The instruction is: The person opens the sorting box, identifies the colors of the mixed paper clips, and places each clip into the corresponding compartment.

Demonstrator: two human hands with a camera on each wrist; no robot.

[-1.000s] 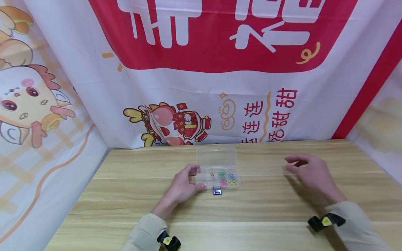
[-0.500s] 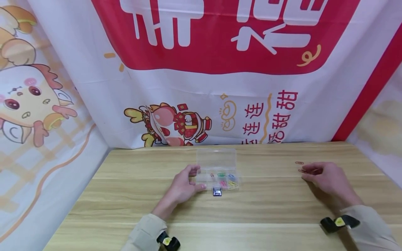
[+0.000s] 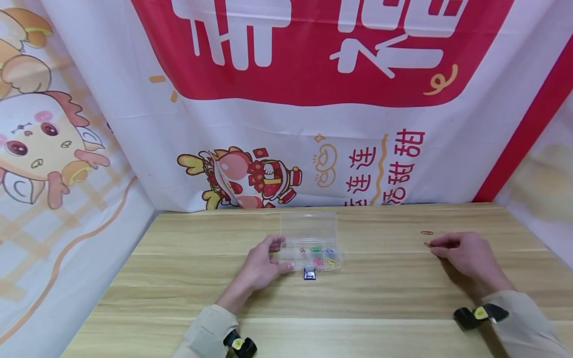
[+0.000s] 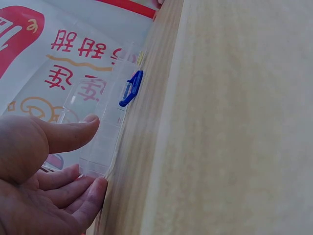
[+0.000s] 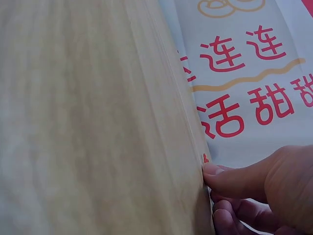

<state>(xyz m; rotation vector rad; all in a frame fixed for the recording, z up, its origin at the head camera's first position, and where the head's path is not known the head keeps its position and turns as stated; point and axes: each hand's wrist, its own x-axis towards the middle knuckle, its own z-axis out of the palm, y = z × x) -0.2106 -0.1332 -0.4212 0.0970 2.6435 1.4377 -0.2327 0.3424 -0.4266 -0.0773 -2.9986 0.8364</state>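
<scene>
A clear plastic compartment box (image 3: 287, 252) stands on the table with its lid (image 3: 309, 226) raised. Paper clips lie sorted inside: a red one (image 3: 302, 250), green ones (image 3: 315, 248), blue ones (image 3: 329, 250), pink ones (image 3: 318, 261) and yellow ones (image 3: 331, 261). My left hand (image 3: 261, 263) holds the box's left end between thumb and fingers. At the front hangs a blue latch (image 4: 131, 89). To the far right, my right hand (image 3: 467, 256) pinches a red paper clip (image 3: 428, 244) at the tabletop, its right end hidden by the fingertips.
Another red paper clip (image 3: 427, 232) lies just behind the pinched one. The wooden table (image 3: 358, 303) ends at the back against a printed cloth (image 3: 250, 119), and more cloth hangs at both sides.
My right hand has moved right and down to the table, bringing two red paper clips into sight, and now pinches the nearer one. The left hand stays at the box.
</scene>
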